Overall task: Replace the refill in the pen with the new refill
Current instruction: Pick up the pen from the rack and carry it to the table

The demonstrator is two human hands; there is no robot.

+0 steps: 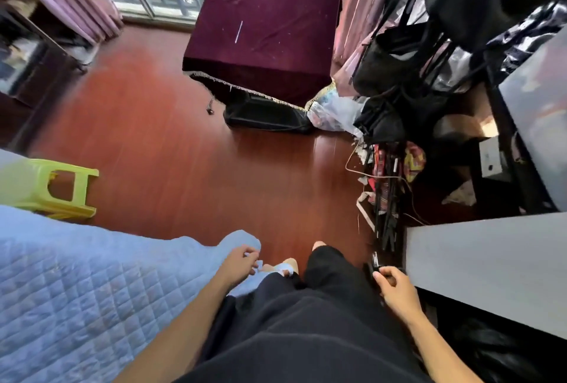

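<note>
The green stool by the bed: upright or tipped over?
Tipped over. The green stool lies on its side on the wooden floor beside the blue quilt, its legs pointing sideways instead of down.

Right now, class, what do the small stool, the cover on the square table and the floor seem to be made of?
Stool: apparently moulded plastic, yellow-green, smooth and slightly glossy, in one piece.
Table cover: looks like maroon velvet, matte with a soft nap; a pale fringe edges its hem.
Floor: probably polished wood or laminate, reddish-brown, with plank lines and window glare.
</note>
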